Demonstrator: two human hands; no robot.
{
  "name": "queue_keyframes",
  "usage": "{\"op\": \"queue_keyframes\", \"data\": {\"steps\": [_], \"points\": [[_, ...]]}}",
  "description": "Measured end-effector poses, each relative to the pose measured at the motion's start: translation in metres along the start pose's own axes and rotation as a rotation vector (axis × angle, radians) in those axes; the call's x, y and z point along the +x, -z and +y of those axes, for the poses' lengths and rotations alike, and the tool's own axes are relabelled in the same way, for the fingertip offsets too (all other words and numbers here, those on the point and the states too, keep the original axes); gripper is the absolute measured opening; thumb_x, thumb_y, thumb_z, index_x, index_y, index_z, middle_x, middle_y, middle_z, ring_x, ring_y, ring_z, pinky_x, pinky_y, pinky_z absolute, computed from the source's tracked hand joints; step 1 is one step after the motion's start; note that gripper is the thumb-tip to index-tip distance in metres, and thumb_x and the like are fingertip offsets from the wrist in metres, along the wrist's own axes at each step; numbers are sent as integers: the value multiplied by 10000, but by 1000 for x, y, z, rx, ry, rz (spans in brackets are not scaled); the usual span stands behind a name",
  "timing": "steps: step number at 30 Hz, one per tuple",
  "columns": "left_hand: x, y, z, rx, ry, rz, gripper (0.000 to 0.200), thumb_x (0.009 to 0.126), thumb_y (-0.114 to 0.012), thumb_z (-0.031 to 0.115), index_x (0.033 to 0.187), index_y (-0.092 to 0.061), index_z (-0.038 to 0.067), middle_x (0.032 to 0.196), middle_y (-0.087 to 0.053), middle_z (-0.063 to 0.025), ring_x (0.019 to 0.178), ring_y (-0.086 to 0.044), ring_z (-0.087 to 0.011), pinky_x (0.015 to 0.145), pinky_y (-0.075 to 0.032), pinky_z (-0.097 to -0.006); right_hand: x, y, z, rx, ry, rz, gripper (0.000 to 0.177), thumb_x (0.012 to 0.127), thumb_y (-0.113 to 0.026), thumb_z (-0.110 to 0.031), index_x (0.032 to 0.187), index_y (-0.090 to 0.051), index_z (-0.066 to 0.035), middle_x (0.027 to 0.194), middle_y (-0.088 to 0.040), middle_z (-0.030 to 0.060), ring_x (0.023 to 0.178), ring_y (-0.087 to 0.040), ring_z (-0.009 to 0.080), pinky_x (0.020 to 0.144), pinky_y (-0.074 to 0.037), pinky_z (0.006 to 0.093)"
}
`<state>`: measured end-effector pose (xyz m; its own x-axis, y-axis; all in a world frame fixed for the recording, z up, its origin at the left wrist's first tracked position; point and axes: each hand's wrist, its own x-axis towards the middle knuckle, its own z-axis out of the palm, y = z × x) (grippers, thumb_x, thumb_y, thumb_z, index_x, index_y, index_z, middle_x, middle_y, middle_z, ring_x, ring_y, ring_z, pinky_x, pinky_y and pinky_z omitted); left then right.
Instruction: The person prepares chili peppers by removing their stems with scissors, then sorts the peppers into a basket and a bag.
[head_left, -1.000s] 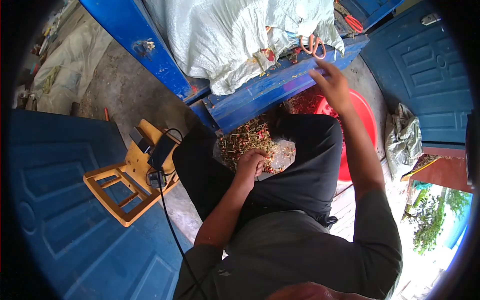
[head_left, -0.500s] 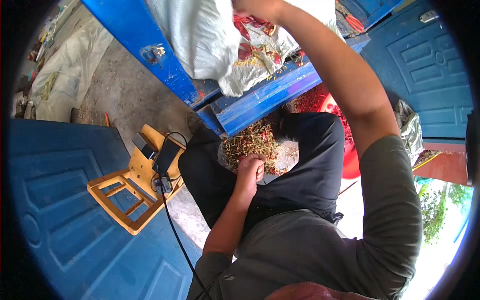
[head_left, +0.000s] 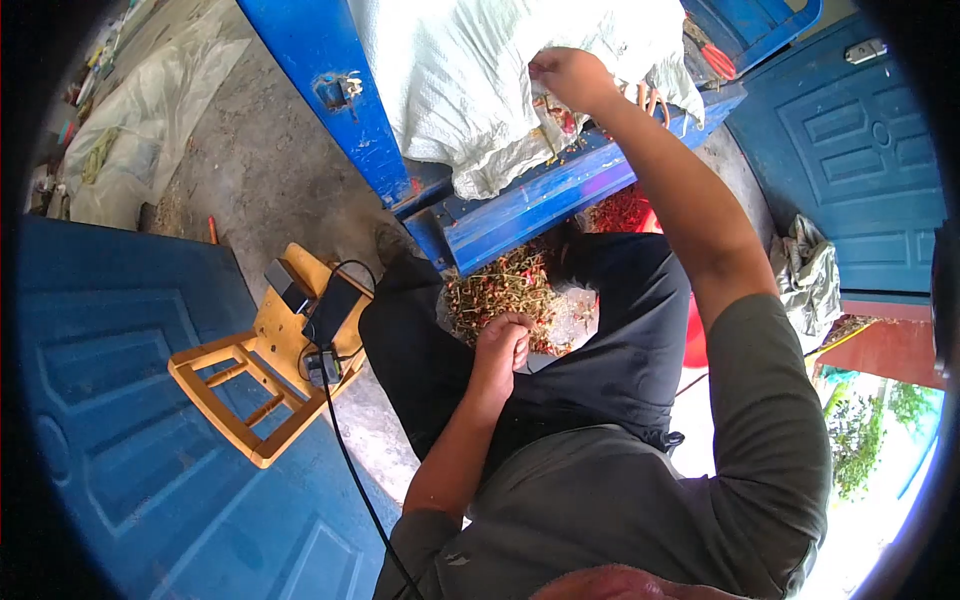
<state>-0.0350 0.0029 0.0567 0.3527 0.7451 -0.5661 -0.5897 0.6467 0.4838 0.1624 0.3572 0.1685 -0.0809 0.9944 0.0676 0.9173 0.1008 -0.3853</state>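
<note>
A white woven sack (head_left: 450,90) lies over the blue metal frame, with some red dried peppers (head_left: 562,118) showing at its lower edge. At that edge my right hand (head_left: 575,78) is closed, its fingertips against the sack cloth. My left hand (head_left: 503,345) is held closed above my lap; whatever may be in it is too small to make out. Just beyond it, between my knees, lies a heap of pepper stems (head_left: 500,295) with red bits.
A wooden chair (head_left: 285,345) with black devices and a cable stands at the left. Scissors with red handles (head_left: 717,60) lie on the blue frame (head_left: 560,220). Red containers (head_left: 695,335) are beside my right knee. Blue doors (head_left: 850,150) stand on both sides.
My right hand has moved right and down from the top of the sack. The sack's cloth now covers most of the peppers seen before. My left hand has stayed nearly still.
</note>
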Motion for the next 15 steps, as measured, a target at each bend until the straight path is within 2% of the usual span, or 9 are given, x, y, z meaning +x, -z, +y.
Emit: {"op": "queue_keyframes", "data": {"steps": [2,5,8,9,10,12,13,15], "points": [[-3,-4,3,21,10,0,89,907,-531,66,948,-603,34,640,-452,43,507,-385,-53,459,-314,-227,-14,10,24,54,102,67,266,892,-652,-381,1053,-742,-190,939,-726,133,929,-700,297,813,-545,416],[-2,-5,0,32,31,-24,87,908,-529,62,945,-602,33,644,-457,40,511,-389,-55,463,-314,-227,-43,22,44,54,75,-33,306,885,-672,-409,1101,-733,-201,951,-723,134,936,-691,317,836,-530,423],[1,-6,-3,55,53,-31,91,906,-524,57,946,-603,35,648,-460,40,511,-390,-55,464,-314,-226,-63,33,38,-23,94,-3,337,881,-677,-404,1137,-724,-190,1012,-704,149,987,-674,325,854,-521,433],[2,-6,-5,58,61,-40,95,905,-521,54,947,-604,36,650,-460,40,512,-391,-55,464,-314,-226,-64,32,37,-170,165,69,367,882,-669,-393,1190,-712,-199,1076,-684,159,1038,-658,336,882,-518,442],[1,-6,-5,62,59,-38,95,905,-521,54,947,-604,36,650,-460,40,512,-391,-55,464,-314,-226,-63,28,38,-166,166,72,367,882,-669,-393,1190,-712,-199,1076,-684,159,1038,-658,336,882,-518,442],[1,-7,-5,66,34,-13,97,902,-520,50,947,-604,38,651,-460,41,511,-389,-54,461,-311,-225,-54,21,37,-227,209,238,399,881,-653,-423,1213,-706,-207,1128,-665,156,1085,-643,341,908,-518,453],[2,-7,-6,67,26,-10,97,902,-520,50,947,-604,38,651,-460,41,511,-389,-54,461,-311,-225,-53,24,25,-223,215,242,399,881,-653,-423,1213,-706,-207,1128,-665,156,1085,-643,341,908,-518,453],[4,-5,-7,72,41,26,96,902,-518,47,945,-603,41,650,-456,43,511,-384,-52,459,-305,-225,-57,34,-5,-241,61,90,352,898,-642,-336,1193,-701,-152,1179,-641,160,1046,-654,351,932,-506,451]]}}
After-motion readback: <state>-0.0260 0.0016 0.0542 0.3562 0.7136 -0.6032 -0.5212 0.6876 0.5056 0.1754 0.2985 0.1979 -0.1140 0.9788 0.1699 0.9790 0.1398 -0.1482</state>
